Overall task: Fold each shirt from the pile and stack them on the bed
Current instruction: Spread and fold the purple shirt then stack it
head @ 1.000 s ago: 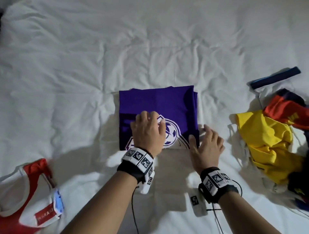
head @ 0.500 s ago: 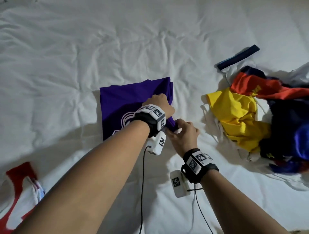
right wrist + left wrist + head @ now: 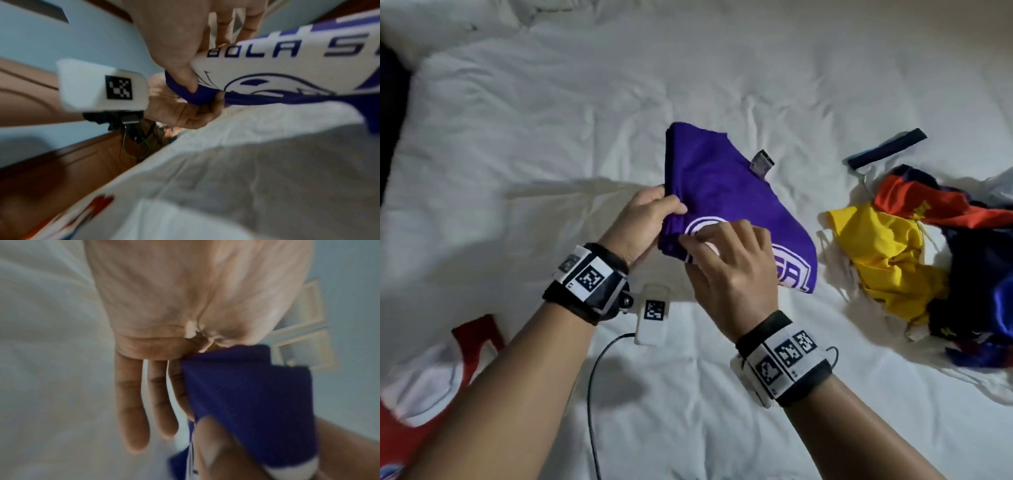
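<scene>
The folded purple shirt [image 3: 726, 192] with a white emblem is lifted off the white bed [image 3: 585, 102], tilted. My left hand [image 3: 650, 219] grips its near left edge, thumb on top. My right hand [image 3: 726, 260] pinches the same near edge beside the left. In the left wrist view the purple shirt [image 3: 246, 399] is clamped between thumb and fingers [image 3: 133, 402]. In the right wrist view my right thumb presses the emblem side of the purple shirt [image 3: 277, 68]. The unfolded pile [image 3: 914, 246] of yellow, red and dark blue shirts lies at the right.
A red and white shirt [image 3: 431, 377] lies at the near left edge of the bed. A dark strap [image 3: 887, 149] lies beyond the pile. A cable [image 3: 592, 394] hangs from my left wrist camera. A dark object shows at the far left edge.
The purple shirt lay flat under both hands a second ago. Both hands then took hold of its near right edge and have lifted it off the bed.
</scene>
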A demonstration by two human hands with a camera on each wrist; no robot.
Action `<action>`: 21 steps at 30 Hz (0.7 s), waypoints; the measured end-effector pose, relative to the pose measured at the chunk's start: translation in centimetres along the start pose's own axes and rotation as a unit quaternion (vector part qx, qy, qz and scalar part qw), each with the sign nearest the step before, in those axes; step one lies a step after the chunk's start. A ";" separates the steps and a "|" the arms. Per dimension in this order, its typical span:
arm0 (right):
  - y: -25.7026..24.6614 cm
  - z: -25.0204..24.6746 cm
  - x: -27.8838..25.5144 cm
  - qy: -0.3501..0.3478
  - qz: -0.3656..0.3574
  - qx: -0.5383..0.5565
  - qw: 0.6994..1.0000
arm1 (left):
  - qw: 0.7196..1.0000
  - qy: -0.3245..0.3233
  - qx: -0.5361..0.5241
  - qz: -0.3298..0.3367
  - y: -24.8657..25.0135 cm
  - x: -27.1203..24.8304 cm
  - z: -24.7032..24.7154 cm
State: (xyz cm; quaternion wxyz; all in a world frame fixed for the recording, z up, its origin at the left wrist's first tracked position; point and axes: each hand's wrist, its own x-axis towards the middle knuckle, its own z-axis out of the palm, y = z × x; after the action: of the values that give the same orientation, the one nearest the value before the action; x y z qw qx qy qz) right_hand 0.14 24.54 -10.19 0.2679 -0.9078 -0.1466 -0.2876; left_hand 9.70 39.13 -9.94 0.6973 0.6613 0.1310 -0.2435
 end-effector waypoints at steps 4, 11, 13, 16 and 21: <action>-2.9 6.6 -6.1 -0.154 0.001 0.014 0.988 | 0.982 0.074 0.100 -0.140 -8.8 -1.8 -6.6; -8.9 11.5 -12.8 -0.301 0.020 0.074 0.950 | 0.962 0.187 0.129 -0.152 -16.1 -6.6 -12.6; -9.3 11.2 -13.0 -0.330 0.029 0.092 0.939 | 0.946 0.244 0.174 -0.127 -16.9 -8.1 -12.7; -8.4 9.4 -13.0 -0.323 0.030 0.122 0.938 | 0.895 0.332 0.293 -0.050 -18.1 -10.9 -11.1; -3.7 6.2 -14.4 -0.278 0.151 -0.018 0.949 | 0.848 0.356 0.386 -0.071 -19.4 -12.8 -7.1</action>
State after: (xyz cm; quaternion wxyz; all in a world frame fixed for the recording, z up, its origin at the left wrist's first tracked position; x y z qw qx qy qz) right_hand -10.05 29.48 -21.58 0.2402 -0.9680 -0.0712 0.0171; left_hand -10.10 48.14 -20.79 0.2725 0.9074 0.3119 -0.0711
